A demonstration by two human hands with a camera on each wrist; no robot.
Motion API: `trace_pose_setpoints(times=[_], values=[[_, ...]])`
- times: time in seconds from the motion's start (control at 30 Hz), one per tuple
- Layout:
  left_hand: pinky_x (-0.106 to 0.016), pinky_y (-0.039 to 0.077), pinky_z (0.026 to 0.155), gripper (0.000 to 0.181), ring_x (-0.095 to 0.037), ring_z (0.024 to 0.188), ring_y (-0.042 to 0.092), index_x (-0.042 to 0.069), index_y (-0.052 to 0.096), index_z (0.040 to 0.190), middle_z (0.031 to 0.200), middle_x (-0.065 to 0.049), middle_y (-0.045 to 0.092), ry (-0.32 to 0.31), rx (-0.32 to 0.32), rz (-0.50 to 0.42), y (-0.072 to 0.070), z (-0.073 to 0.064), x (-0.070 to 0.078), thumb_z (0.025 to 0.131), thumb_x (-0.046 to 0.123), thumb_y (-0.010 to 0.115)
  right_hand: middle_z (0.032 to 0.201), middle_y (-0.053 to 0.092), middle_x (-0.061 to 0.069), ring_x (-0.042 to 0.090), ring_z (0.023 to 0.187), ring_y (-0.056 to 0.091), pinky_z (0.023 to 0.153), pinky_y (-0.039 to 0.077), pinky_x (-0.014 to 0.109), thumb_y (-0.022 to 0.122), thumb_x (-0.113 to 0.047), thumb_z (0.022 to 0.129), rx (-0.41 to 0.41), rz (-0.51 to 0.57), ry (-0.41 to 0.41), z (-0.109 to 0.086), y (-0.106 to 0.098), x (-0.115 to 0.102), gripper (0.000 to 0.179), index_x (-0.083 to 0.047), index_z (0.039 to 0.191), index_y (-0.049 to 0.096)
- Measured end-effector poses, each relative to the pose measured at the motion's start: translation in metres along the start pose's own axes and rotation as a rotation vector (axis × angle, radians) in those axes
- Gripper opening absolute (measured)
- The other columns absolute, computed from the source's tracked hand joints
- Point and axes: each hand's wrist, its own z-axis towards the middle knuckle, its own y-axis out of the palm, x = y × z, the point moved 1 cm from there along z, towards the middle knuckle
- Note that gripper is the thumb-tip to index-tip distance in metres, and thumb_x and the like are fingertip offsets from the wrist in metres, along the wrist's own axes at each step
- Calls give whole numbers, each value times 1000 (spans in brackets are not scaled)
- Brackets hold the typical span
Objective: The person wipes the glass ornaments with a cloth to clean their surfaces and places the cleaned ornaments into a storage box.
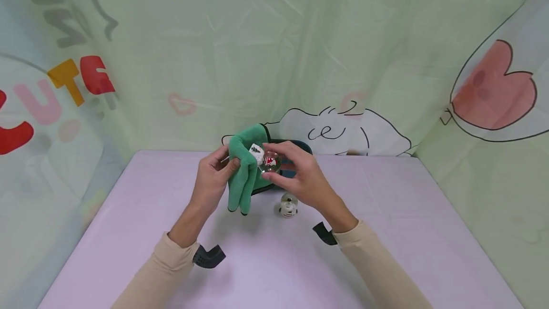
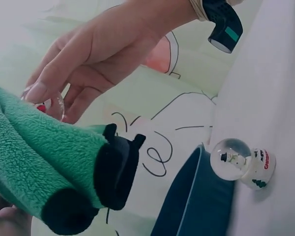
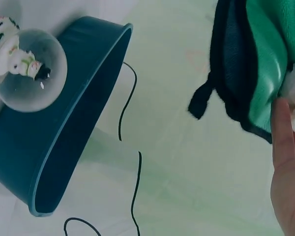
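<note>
My left hand (image 1: 208, 178) holds a folded green towel (image 1: 242, 156) with dark edging, thumb on the near side. My right hand (image 1: 306, 170) grips a small snow globe (image 1: 270, 162) by its clear ball, with a red-and-white figure inside. The globe is tipped sideways, its white base against the towel. In the right wrist view the right fingers (image 3: 283, 132) lie along the ball, and part of the globe is cut off by the frame. A second snow globe (image 2: 236, 162), with a snowman inside, stands upright on the table below the hands.
A dark blue tub (image 2: 201, 196) stands behind the second globe, partly hidden by the towel and right hand in the head view. The pale lilac table (image 1: 266, 271) meets printed curtains (image 1: 257, 61) at the back and sides. Each wrist carries a black camera mount (image 1: 209, 256).
</note>
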Motion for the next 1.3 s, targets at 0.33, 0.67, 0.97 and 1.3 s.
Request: trace_pose_setpoints(times=[0.33, 0.67, 0.97, 1.3], values=[[-27, 59, 78, 40, -20, 99, 67, 3, 68, 129, 117, -15, 70, 10, -16, 150, 0, -3, 0, 91, 15, 75, 113, 66, 16, 24, 96, 66, 83, 60, 30, 84, 11, 75, 94, 26, 11, 2, 3, -4, 47, 4, 119, 68], [-26, 59, 76, 35, -18, 96, 68, 2, 72, 124, 116, -16, 72, -9, -8, 180, -3, -4, 1, 91, 12, 76, 114, 68, 8, 21, 95, 67, 85, 60, 30, 85, 1, 78, 129, 2, 34, 2, -3, 0, 47, -6, 123, 71], [-27, 59, 80, 38, -18, 101, 68, 1, 69, 128, 120, -16, 70, -37, 6, 138, -4, -5, 0, 91, 11, 76, 116, 69, 7, 19, 101, 67, 87, 59, 28, 86, 0, 79, 120, -43, -24, 3, -5, 4, 47, -5, 124, 71], [-29, 60, 83, 36, -19, 103, 71, 4, 71, 126, 120, -14, 72, -52, 84, 147, -2, -3, 0, 92, 15, 76, 114, 69, 5, 18, 103, 68, 86, 58, 28, 88, -4, 77, 19, -120, -80, 0, -6, 4, 48, -8, 123, 73]])
